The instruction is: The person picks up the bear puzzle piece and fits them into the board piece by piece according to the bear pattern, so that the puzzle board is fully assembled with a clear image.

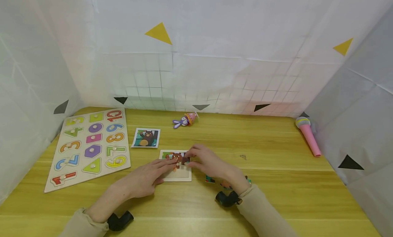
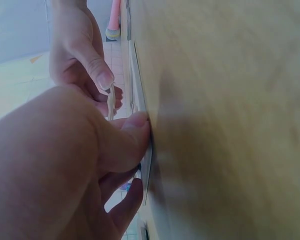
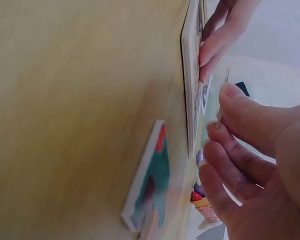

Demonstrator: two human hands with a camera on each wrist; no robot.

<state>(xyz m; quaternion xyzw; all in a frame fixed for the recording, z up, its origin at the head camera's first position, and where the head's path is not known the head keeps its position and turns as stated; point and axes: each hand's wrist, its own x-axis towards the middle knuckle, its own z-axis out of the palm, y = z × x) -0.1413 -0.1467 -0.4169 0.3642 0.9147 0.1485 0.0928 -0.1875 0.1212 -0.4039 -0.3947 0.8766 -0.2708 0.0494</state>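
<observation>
Head view: puzzle tray (image 1: 178,175) on wood tbl (image 1: 307,196), wht bkdrop (image 1: 230,29) behind.

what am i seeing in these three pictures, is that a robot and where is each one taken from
There is no robot: these are a person's two bare hands. The wide picture is taken from the person's head, looking forward and down; the two sideways close-ups are taken from the left and right wrists. On the wooden table, the left hand rests on a partly filled bear puzzle tray. The right hand pinches a thin puzzle piece, and loose pieces lie on the table near that wrist. Beyond the tray are a bear picture card and a purple rabbit toy. A number-and-shape board lies to the left, and a pink toy microphone far to the right.
</observation>
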